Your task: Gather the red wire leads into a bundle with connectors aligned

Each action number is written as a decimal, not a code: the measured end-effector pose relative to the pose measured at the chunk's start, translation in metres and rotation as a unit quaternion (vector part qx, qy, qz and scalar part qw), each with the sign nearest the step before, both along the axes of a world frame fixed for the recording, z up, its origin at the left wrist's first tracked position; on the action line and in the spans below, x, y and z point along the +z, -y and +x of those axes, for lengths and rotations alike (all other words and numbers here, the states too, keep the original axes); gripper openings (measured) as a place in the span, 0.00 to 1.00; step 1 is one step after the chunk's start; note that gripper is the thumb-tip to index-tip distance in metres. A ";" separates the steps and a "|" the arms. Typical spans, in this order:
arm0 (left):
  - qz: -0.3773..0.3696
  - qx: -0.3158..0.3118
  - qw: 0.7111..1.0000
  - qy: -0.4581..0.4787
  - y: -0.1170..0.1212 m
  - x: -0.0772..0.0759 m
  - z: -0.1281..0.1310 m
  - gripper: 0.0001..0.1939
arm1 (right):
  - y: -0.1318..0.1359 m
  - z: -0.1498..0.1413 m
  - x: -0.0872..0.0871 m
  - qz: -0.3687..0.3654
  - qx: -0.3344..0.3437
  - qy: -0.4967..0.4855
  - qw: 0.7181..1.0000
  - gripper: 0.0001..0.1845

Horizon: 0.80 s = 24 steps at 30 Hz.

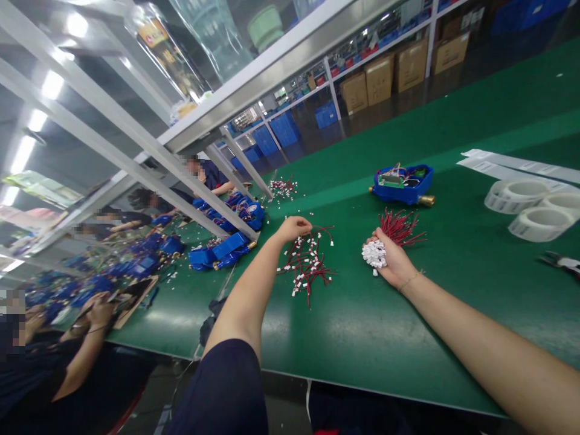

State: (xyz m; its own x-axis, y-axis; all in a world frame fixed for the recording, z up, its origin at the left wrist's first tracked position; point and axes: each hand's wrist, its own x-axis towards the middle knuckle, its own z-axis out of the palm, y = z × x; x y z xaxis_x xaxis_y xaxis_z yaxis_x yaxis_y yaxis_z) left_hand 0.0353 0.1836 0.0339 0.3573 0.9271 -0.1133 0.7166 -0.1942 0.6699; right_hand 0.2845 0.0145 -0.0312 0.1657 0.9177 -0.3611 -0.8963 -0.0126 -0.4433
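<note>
My right hand lies palm up on the green bench and is closed around a bundle of red wires whose white connectors bunch at my palm. My left hand reaches over a loose scatter of red wire leads with white plugs; its fingers are curled in a pinch on one lead at the pile's far edge.
A blue meter housing with brass fittings and a circuit board stands beyond my right hand. Rolls of white labels and label strips lie at right, with pliers near the edge. Other people work on blue housings at left.
</note>
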 end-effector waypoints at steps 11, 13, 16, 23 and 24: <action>-0.040 0.119 0.968 0.216 0.017 -0.021 0.011 0.07 | -0.003 0.002 -0.005 0.003 0.005 -0.009 1.000 0.12; -0.043 0.112 0.967 0.223 0.026 -0.027 0.014 0.06 | -0.003 0.002 -0.005 0.005 0.006 -0.012 1.000 0.11; -0.052 0.086 0.973 0.206 0.041 -0.034 0.021 0.07 | -0.003 0.002 -0.004 0.006 0.007 -0.018 1.000 0.11; 0.028 0.016 0.997 0.064 0.061 -0.025 0.025 0.06 | -0.003 0.003 -0.002 0.001 0.008 -0.026 1.000 0.13; 0.057 0.007 0.997 0.046 0.062 -0.019 0.025 0.05 | -0.003 0.003 -0.002 0.001 0.009 -0.026 1.000 0.14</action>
State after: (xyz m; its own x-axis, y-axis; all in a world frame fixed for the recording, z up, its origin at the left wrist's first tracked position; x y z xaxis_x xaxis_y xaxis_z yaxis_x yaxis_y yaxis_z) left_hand 0.0602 0.1214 0.0149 0.3481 0.9371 0.0260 0.6564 -0.2635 0.7069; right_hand 0.2871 0.0177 -0.0329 0.1302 0.9209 -0.3674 -0.9181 -0.0279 -0.3953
